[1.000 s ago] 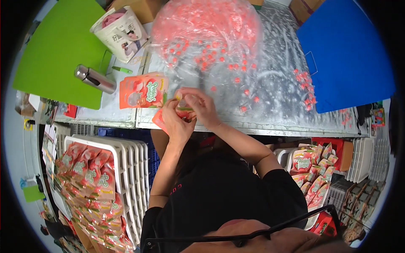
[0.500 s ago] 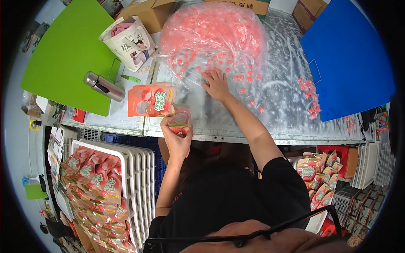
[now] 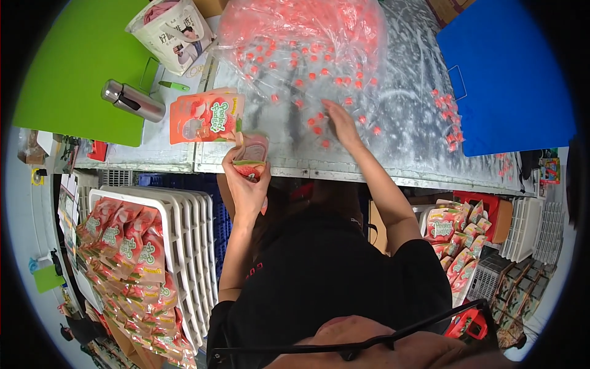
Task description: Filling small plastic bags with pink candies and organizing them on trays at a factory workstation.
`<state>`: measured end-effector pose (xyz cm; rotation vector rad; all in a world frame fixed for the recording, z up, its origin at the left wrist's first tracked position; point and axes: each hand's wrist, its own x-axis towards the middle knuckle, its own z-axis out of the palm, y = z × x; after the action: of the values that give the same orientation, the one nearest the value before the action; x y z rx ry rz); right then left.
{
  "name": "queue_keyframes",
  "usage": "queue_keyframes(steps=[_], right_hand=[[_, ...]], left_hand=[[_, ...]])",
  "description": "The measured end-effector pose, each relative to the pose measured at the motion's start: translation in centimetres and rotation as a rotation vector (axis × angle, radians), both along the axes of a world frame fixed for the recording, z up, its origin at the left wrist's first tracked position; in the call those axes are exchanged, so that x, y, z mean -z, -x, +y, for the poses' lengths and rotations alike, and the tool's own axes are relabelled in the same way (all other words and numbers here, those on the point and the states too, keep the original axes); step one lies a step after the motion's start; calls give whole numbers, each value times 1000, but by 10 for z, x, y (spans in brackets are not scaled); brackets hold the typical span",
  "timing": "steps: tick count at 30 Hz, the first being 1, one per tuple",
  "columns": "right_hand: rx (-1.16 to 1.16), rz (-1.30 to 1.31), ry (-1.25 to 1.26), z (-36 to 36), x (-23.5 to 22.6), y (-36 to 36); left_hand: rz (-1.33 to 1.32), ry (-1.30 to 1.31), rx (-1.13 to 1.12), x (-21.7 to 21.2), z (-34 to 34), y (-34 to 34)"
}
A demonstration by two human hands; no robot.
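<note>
My left hand (image 3: 244, 192) grips a pink printed pouch (image 3: 251, 167) at the table's front edge; its mouth gapes and the clear inside shows. A fanned stack of flat pouches (image 3: 208, 118) lies just beyond it. Over the metal tabletop, my right hand (image 3: 342, 126) is open, fingers stretched forward and flat among small wrapped red candies (image 3: 318, 130). Farther back, a large clear plastic bag (image 3: 301, 21) full of such candies spills some out toward me.
At left are a steel thermos (image 3: 133, 100), a green-handled knife (image 3: 174, 85), a white carrier bag (image 3: 173, 38) and a green board (image 3: 61, 80). A blue board (image 3: 510, 80) stands right. Below, stacked white crates (image 3: 190, 246) stand beside filled pouches (image 3: 129, 240); more pouches (image 3: 458, 240) lie right.
My right hand has drawn back from the big bag toward me and to the right. More candies lie loose near it. The whole view has shifted slightly; my left hand still holds the pouch.
</note>
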<state>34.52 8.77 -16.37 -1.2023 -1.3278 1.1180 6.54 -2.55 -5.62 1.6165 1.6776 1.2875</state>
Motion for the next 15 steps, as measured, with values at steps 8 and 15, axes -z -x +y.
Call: queue_keyframes(steps=[8, 15], right_hand=[[-44, -801, -333, -14, -3, 15], [57, -820, -368, -48, -21, 28]], left_hand=[[-8, 2, 12, 3, -3, 1], [-23, 76, 10, -3, 0, 1]])
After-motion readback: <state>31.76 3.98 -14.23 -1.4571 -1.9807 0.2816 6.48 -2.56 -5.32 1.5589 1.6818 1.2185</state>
